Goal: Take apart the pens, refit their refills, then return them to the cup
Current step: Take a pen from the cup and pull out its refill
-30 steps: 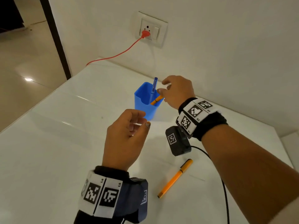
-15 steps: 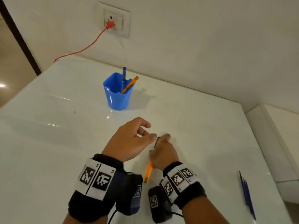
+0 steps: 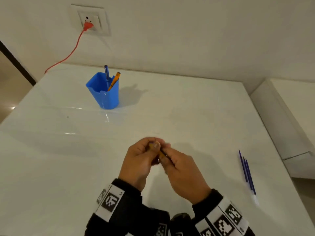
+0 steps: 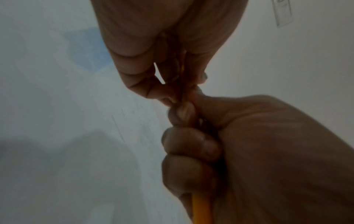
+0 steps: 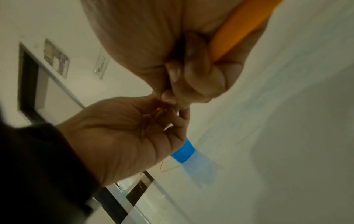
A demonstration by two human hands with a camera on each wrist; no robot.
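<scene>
Both hands hold one orange pen (image 3: 161, 153) above the white table (image 3: 187, 116), near its front. My right hand (image 3: 180, 169) wraps its fingers round the pen's barrel (image 5: 243, 28), whose lower end (image 4: 201, 210) sticks out below the fist. My left hand (image 3: 141, 159) pinches the pen's far end (image 5: 159, 109) between thumb and fingertips. A blue cup (image 3: 104, 92) stands at the back left with a blue pen (image 3: 106, 72) and an orange pen (image 3: 114, 80) in it. Most of the held pen is hidden by the fingers.
Several blue refills (image 3: 247, 172) lie side by side near the table's right edge. A red cable (image 3: 68, 53) runs from a wall socket (image 3: 89, 19) down behind the table's back left corner. A white ledge (image 3: 281, 120) adjoins the table on the right.
My right hand left the cup, picked the orange pen up from the table, and my left hand joined it on the pen. The second orange pen now stands in the cup.
</scene>
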